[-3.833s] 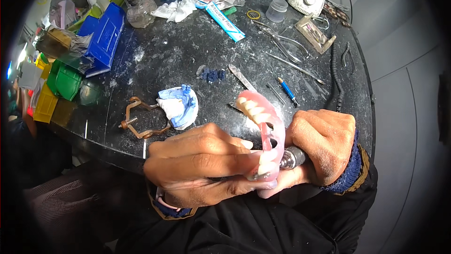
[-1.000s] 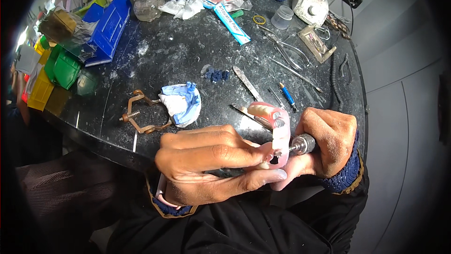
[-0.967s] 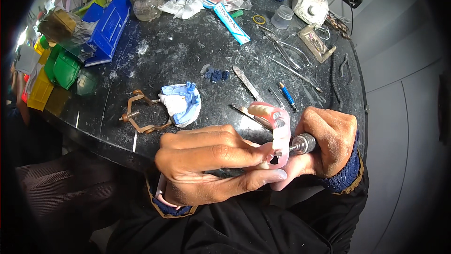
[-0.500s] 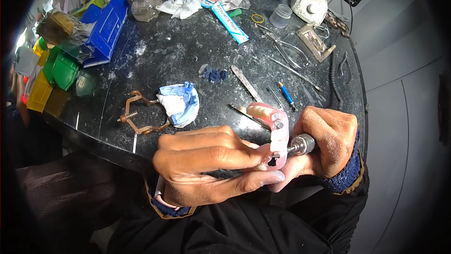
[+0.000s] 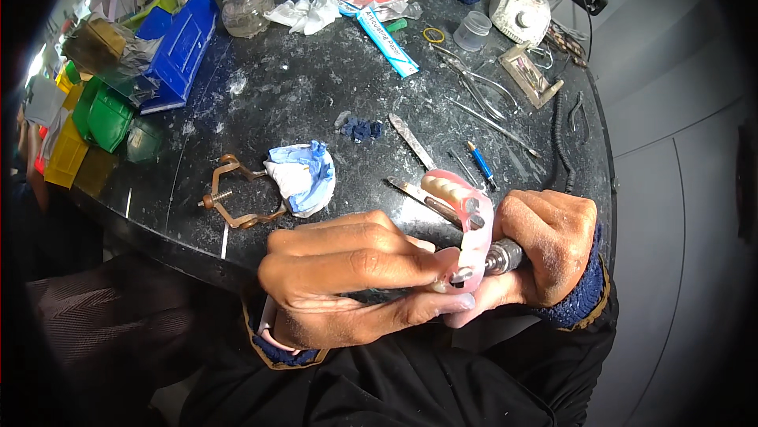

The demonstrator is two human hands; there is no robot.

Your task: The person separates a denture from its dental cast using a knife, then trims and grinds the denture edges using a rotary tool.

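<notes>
My left hand (image 5: 363, 277) pinches a pink denture (image 5: 480, 234) with pale teeth and openings, held upright above the bench's front edge. My right hand (image 5: 553, 245) is wrapped round a knurled metal rotary handpiece (image 5: 504, 256), its tip at the lower opening of the denture. Beyond my hands lie a flat metal tool (image 5: 407, 189), a dusty spatula (image 5: 410, 139) and a blue pencil (image 5: 481, 162). To their left rests a blue-and-white dental cast (image 5: 304, 178) beside a brass articulator frame (image 5: 237, 210).
Coloured plastic bins (image 5: 174, 52) crowd the bench's left side. A glass burner (image 5: 241, 13), tissues (image 5: 304, 15), blue-white strip packet (image 5: 387, 44), clear cup (image 5: 472, 32), pliers (image 5: 474, 80) and white control box (image 5: 521, 9) stand or lie farther back. A coiled cord (image 5: 560, 143) runs along the right.
Since half a second ago the denture has tilted a little, showing more of its openings, and my right hand has dropped slightly. Compared with the oldest frame, the denture's upper end sits lower.
</notes>
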